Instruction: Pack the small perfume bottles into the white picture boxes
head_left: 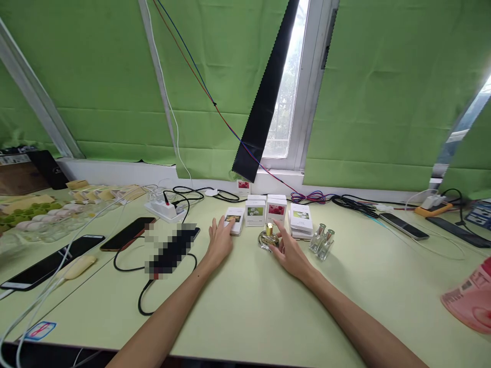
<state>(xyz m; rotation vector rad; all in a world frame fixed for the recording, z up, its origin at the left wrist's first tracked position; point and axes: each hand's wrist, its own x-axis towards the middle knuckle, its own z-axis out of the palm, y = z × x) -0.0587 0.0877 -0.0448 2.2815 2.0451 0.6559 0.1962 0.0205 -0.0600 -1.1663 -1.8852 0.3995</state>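
Observation:
My left hand (221, 239) rests on the table with its fingers spread. Its thumb side touches or nearly touches the left edge of a white card box (233, 221) with a yellow flower picture. A clear glass perfume bottle (264, 239) with a gold cap stands upright by my right hand (289, 251). The right thumb lies across the bottle's front and the index finger points past its cap; the fingers are apart, and I cannot tell how firmly they touch the glass. Two slim glass bottles (321, 241) with silvery caps are just right of this hand.
Behind the hands stand white boxes with white-flower (255, 212) and red-flower (276, 210) pictures, beside a stack of cards (301, 219). Phones (128, 234) and cables lie to the left, near a power strip (164, 208). A pink package (470, 299) is at the right edge.

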